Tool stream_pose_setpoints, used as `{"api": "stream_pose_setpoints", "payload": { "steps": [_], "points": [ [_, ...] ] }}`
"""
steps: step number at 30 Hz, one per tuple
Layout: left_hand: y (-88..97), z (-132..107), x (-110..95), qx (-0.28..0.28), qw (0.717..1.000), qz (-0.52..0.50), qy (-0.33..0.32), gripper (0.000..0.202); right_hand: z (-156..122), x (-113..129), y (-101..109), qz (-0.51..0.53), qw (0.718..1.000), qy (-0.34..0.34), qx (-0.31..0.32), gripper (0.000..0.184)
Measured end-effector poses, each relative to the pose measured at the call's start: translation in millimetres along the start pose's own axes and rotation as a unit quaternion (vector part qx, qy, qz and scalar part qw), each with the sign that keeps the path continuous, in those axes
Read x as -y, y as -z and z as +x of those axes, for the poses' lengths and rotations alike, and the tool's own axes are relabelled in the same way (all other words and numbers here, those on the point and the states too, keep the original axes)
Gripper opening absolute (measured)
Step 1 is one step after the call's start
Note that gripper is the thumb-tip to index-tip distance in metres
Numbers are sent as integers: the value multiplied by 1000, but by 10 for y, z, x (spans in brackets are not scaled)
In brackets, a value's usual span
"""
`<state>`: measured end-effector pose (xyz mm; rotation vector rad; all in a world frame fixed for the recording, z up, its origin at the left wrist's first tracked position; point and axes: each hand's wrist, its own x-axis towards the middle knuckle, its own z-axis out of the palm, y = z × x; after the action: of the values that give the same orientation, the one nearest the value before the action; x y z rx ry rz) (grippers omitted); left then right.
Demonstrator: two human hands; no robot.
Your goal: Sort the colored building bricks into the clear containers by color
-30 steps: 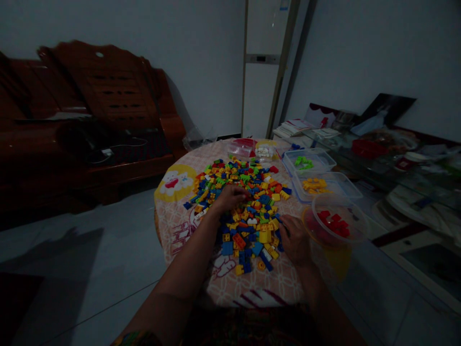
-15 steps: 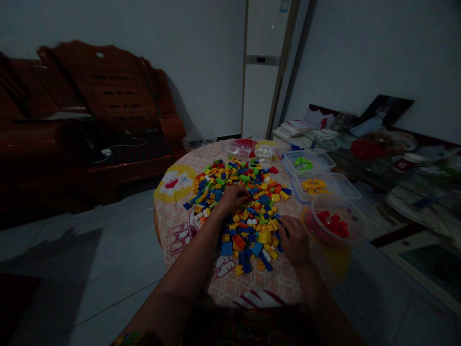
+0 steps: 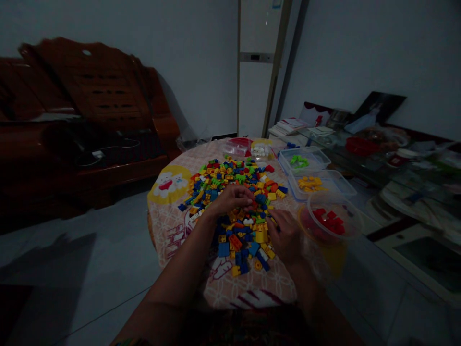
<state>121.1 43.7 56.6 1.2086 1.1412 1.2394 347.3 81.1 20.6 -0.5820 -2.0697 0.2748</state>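
A heap of small toy building bricks (image 3: 236,242) in yellow, blue, green, red, orange and white spreads over the cloth-covered round table (image 3: 248,288). Above its middle, my left hand (image 3: 233,198) is closed in a pinch, with a red toy brick (image 3: 255,205) at the fingertips. My right hand (image 3: 287,235) rests at the heap's right edge, thumb and forefinger apart beside the bricks; nothing shows between them. On the right stand a round clear tub (image 3: 355,229) with red bricks (image 3: 329,221), a clear box (image 3: 344,185) with yellow bricks (image 3: 309,183) and another box (image 3: 321,156) with green bricks (image 3: 298,161).
At the table's far side lie a clear plastic tray (image 3: 236,147) and some white bricks (image 3: 261,150). Beyond the boxes, a cluttered glass shelf (image 3: 334,144) holds papers, a red bowl (image 3: 361,146) and a cup (image 3: 400,157). A wooden bench (image 3: 104,91) stands to the left.
My left hand has lifted slightly and shifted right, now with a red brick at its fingertips. My right hand has moved left and up toward it. The view has turned slightly right.
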Motion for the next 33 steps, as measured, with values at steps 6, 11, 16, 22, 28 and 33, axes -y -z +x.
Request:
{"api": "stream_pose_setpoints", "payload": {
  "steps": [6,11,16,22,28,33],
  "points": [
    [-142,-14,-29,91,995,17,30,34,44,150,-125,0,1000,-24,16,19],
    [-187,-7,-3,109,993,28,29,35,18,164,-30,-1,1000,-23,7,20],
    [-18,32,33,-63,996,52,-29,36,59,102,274,-4,997,-72,-41,22],
    [234,72,211,-183,976,114,-32,31,52,96,454,12,991,-120,-50,27],
    [393,-5,251,-307,882,357,-14,21,71,65,677,-69,979,-164,-105,32],
    [444,-68,218,-316,857,407,0,22,118,-227,967,-170,952,-192,-165,36]
  ]
}}
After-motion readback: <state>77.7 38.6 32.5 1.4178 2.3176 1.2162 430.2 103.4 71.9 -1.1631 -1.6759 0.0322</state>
